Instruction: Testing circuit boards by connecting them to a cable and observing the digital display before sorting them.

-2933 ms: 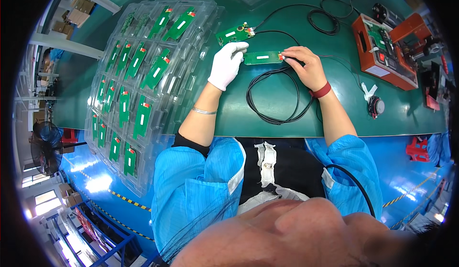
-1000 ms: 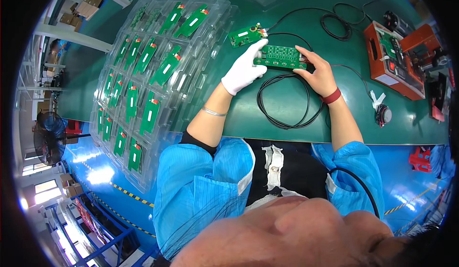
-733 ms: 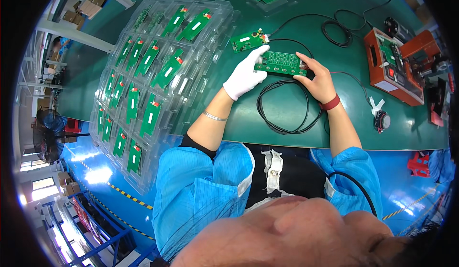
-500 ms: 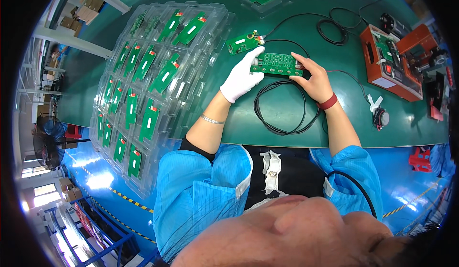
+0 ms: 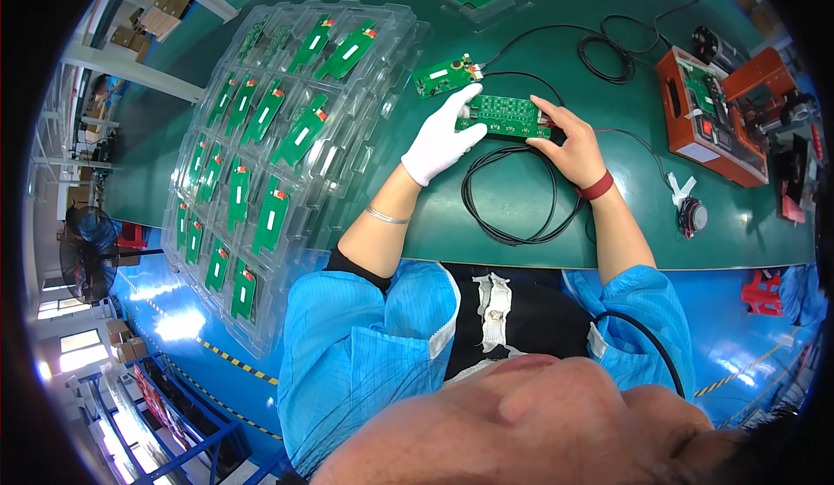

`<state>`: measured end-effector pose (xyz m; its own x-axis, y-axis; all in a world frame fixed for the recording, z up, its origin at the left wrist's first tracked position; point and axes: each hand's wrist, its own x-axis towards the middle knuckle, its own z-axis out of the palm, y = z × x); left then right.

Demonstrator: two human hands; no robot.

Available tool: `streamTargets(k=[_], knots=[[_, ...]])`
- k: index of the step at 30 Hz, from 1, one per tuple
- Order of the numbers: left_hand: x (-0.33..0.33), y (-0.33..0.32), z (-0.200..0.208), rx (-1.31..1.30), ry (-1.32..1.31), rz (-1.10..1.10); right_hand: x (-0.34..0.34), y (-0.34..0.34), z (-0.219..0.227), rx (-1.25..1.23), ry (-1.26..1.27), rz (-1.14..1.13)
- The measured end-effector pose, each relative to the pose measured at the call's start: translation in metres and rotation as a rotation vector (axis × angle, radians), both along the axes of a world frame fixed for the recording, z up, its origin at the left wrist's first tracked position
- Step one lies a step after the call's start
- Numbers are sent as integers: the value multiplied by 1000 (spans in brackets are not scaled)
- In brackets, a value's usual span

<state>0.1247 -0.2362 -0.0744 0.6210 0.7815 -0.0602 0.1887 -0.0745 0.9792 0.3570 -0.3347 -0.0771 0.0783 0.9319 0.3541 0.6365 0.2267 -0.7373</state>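
Observation:
Between my two hands is a green circuit board [image 5: 506, 116] with rows of small parts on its face. My left hand [image 5: 441, 140], in a white glove, grips its left end, with the thumb over the lower left corner. Bare but for a red band at the wrist, my right hand [image 5: 570, 144] pinches the right end between thumb and fingers. Just behind my left fingertips lies a second green circuit board [image 5: 446, 77], wired to a black cable. A coil of black cable [image 5: 466, 191] rests on the table below the held board.
Clear plastic trays [image 5: 334, 94] of green boards stand at the left, with another tray [image 5: 473, 17] at the far edge. An orange test box [image 5: 705, 129] sits at the right on the green table [image 5: 625, 215]. Near it lies a small round speaker [image 5: 692, 215] on wires.
My left thumb has shifted slightly right, further over the board's lower left corner. My right hand and the held board stay almost where they were.

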Motion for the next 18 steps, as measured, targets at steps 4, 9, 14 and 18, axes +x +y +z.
streamTargets(k=[4, 9, 14, 18], knots=[[-1, 2, -5, 40, 15, 9, -1, 0, 1, -11, -6, 1], [-1, 3, -7, 126, 39, 11, -1, 0, -1, -21, -4, -2], [1, 3, -7, 187, 47, 6, 0, 0, -1, -22, -32, -11], [1, 4, -15, 157, 3, 42, -3, -1, 0, -21, -24, -2]])
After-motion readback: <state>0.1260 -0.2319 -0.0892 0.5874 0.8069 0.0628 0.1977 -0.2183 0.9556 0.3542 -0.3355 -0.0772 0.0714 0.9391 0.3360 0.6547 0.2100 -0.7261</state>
